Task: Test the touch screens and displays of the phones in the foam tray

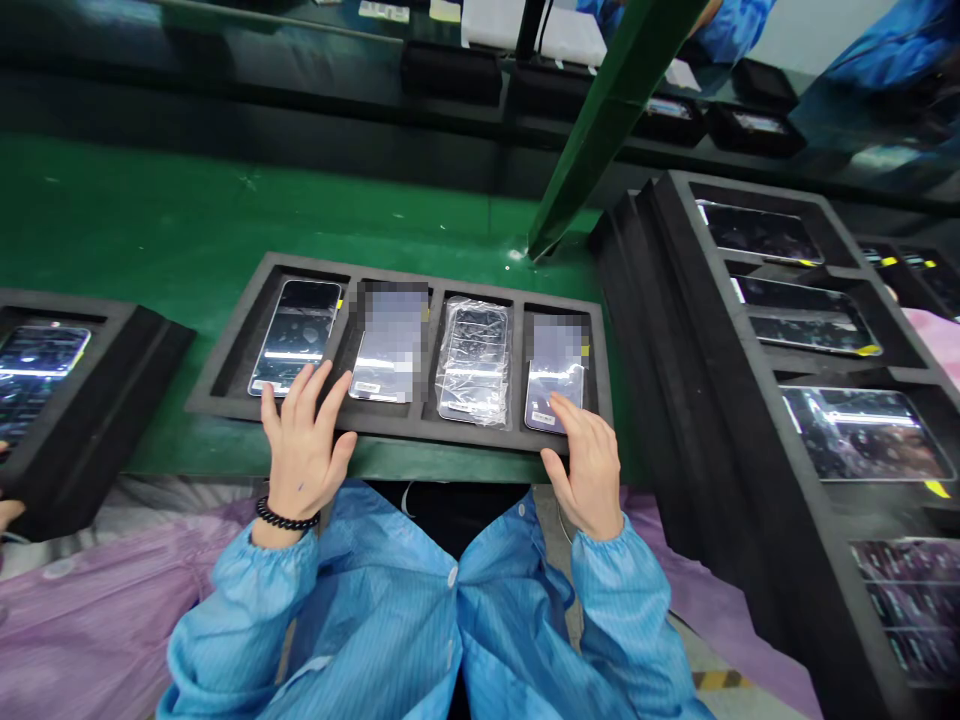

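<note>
A black foam tray [240,340] with four slots lies on the green bench in front of me. Each slot holds a phone; the third phone [474,360] is wrapped in clear plastic. My left hand [304,440] rests open on the tray's near rim, its fingers spread over the bottom end of the leftmost phone [296,335]. My right hand [589,465] lies on the near rim at the right end, fingers curled a little, the fingertips touching the bottom of the rightmost phone [556,385]. Neither hand has lifted anything.
A stack of black trays [675,330] with phones stands at the right. Another tray [112,370] with a phone sits at the left. A green post [600,120] slants up behind. Other people in blue sleeves work beyond the far rail.
</note>
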`<action>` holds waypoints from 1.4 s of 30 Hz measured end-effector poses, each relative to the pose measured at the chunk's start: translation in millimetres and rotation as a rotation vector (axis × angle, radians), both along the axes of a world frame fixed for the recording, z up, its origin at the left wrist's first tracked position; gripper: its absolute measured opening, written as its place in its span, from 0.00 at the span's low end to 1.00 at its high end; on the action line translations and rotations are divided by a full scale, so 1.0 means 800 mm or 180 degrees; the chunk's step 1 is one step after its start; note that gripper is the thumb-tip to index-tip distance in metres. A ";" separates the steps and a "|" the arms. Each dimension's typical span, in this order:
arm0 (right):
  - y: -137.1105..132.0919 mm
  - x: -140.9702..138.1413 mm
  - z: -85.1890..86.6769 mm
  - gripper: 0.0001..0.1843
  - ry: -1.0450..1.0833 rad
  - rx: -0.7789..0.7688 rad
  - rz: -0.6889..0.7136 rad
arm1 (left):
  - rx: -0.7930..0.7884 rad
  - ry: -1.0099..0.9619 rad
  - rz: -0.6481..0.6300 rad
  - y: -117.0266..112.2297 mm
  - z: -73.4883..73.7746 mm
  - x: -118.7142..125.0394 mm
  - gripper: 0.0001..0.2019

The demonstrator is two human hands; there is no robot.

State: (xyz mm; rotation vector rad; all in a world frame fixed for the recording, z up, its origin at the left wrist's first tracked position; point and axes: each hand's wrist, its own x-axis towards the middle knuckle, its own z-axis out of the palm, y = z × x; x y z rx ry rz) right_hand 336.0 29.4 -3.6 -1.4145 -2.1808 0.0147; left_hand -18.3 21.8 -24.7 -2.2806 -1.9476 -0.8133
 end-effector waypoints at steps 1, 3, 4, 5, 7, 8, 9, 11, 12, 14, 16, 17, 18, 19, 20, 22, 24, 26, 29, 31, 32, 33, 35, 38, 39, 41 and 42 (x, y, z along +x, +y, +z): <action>0.000 0.000 0.000 0.28 0.0053 0.0019 0.0000 | 0.0031 -0.0045 0.0004 0.000 0.000 0.001 0.32; 0.000 0.000 -0.001 0.30 0.0090 0.0047 -0.0004 | 0.0065 -0.0078 0.0001 0.000 -0.001 0.001 0.32; 0.001 0.000 -0.001 0.30 0.0067 0.0044 -0.0004 | 0.0055 -0.0059 -0.0001 0.000 -0.001 0.002 0.32; 0.001 0.000 -0.001 0.28 0.0012 0.0028 -0.0002 | 0.0029 -0.0012 -0.0007 0.001 -0.002 0.001 0.31; 0.001 0.001 -0.002 0.23 -0.0129 -0.0006 0.0006 | -0.0041 0.0102 -0.0015 0.001 -0.002 0.001 0.29; 0.001 0.001 -0.002 0.22 -0.0171 -0.0024 0.0005 | -0.0068 0.0134 -0.0017 0.001 -0.002 0.001 0.28; 0.001 0.001 -0.001 0.22 -0.0171 -0.0036 0.0005 | -0.0080 0.0133 -0.0012 0.001 -0.002 0.000 0.28; 0.000 0.001 -0.001 0.24 -0.0046 -0.0043 -0.0010 | -0.0065 0.0051 0.0010 0.001 -0.002 0.000 0.30; 0.000 0.001 -0.001 0.26 0.0024 -0.0043 -0.0016 | -0.0055 0.0007 0.0021 0.000 -0.002 0.000 0.31; 0.000 0.000 0.000 0.28 0.0095 -0.0032 -0.0017 | -0.0037 -0.0031 0.0029 0.000 -0.002 0.000 0.32; 0.001 -0.001 0.000 0.28 0.0107 -0.0013 -0.0023 | -0.0022 -0.0036 0.0023 0.000 -0.003 0.001 0.32; 0.001 -0.001 0.000 0.29 0.0110 -0.0005 -0.0028 | -0.0015 -0.0041 0.0029 0.000 -0.003 0.000 0.32; 0.001 -0.001 0.000 0.29 0.0101 0.0003 -0.0036 | -0.0015 -0.0036 0.0032 0.000 -0.003 0.000 0.32; 0.002 -0.001 0.000 0.28 0.0063 0.0009 -0.0040 | -0.0025 -0.0009 0.0026 0.000 -0.003 0.000 0.31; 0.002 -0.001 0.000 0.26 0.0000 0.0013 -0.0042 | -0.0043 0.0034 0.0022 -0.001 -0.002 -0.001 0.30; 0.001 -0.001 0.000 0.23 -0.0122 0.0002 -0.0043 | -0.0096 0.0118 0.0012 -0.001 -0.002 -0.001 0.28; 0.001 0.000 -0.001 0.23 -0.0105 -0.0021 -0.0046 | -0.0135 0.0099 0.0021 -0.001 -0.001 -0.001 0.28; 0.000 0.000 -0.002 0.27 0.0026 -0.0027 -0.0053 | -0.0128 -0.0009 0.0061 -0.001 -0.001 0.000 0.30; 0.000 0.000 -0.004 0.31 0.0107 0.0010 -0.0054 | -0.0074 -0.0077 0.0064 -0.001 0.000 0.001 0.32; 0.000 0.000 -0.004 0.32 0.0113 0.0030 -0.0062 | -0.0040 -0.0075 0.0059 -0.001 0.000 0.001 0.32; 0.000 0.000 -0.004 0.31 0.0092 0.0028 -0.0060 | -0.0049 -0.0051 0.0059 -0.001 0.000 0.001 0.31; 0.000 0.000 -0.003 0.29 0.0043 0.0021 -0.0058 | -0.0074 -0.0005 0.0059 -0.002 0.000 0.001 0.31; 0.000 -0.001 -0.001 0.24 -0.0099 0.0000 -0.0060 | -0.0149 0.0116 0.0036 -0.002 0.000 0.000 0.28; 0.001 -0.001 -0.001 0.22 -0.0115 0.0002 -0.0073 | -0.0139 0.0107 0.0016 -0.003 0.000 0.000 0.28; 0.001 -0.001 -0.001 0.24 -0.0050 0.0008 -0.0075 | -0.0096 0.0048 0.0027 -0.003 0.000 0.001 0.30; 0.001 0.000 -0.003 0.28 0.0056 0.0009 -0.0064 | -0.0030 -0.0036 0.0042 -0.002 -0.001 0.001 0.32; 0.001 0.000 -0.004 0.29 0.0076 0.0001 -0.0061 | -0.0015 -0.0049 0.0042 -0.002 -0.001 0.001 0.32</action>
